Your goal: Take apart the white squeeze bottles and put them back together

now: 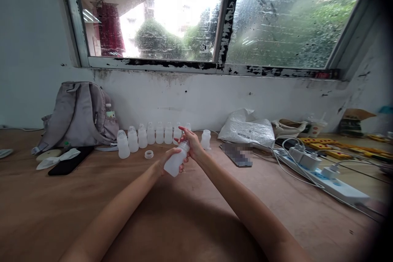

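Left hand (pixel 166 160) wrapped round frosted white plastic bottle (pixel 174 165), in front of row of translucent white plastic bottles (pixel 159 136); right hand (pixel 193 144) half-curled about its upper end. Looks like top-fitting; next twist needs firm left grip.

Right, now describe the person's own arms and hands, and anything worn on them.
The left forearm and right forearm are bare, with no sleeve in view. No watch or bracelet shows, and the left hand and right hand wear no gloves. A thin ring would be too small to rule out here.
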Demonstrator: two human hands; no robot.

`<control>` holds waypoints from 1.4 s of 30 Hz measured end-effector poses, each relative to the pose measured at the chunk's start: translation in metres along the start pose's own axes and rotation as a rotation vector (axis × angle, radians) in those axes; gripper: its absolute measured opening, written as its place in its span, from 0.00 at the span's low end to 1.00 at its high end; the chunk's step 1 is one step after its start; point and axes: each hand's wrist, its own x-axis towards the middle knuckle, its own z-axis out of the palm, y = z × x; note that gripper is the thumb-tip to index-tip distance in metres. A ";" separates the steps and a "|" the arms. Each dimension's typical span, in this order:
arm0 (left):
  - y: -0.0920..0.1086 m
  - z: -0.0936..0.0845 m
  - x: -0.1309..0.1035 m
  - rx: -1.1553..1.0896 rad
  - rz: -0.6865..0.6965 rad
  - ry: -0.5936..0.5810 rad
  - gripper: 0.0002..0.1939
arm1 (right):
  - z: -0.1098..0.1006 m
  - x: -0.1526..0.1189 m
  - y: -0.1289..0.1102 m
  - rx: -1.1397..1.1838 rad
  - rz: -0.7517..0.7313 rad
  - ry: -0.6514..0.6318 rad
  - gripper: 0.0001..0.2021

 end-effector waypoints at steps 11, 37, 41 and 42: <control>-0.001 0.000 0.006 0.332 0.057 0.175 0.15 | -0.009 0.005 0.004 -0.235 0.033 0.188 0.13; -0.016 -0.018 0.005 -0.110 -0.027 -0.062 0.20 | -0.003 0.000 0.010 -0.059 0.048 0.192 0.13; -0.013 -0.020 0.003 -0.067 -0.056 -0.083 0.20 | 0.000 0.000 0.010 -0.049 0.077 0.136 0.13; -0.014 -0.021 0.002 0.008 -0.049 -0.034 0.20 | -0.002 0.002 0.012 -0.082 0.079 0.164 0.13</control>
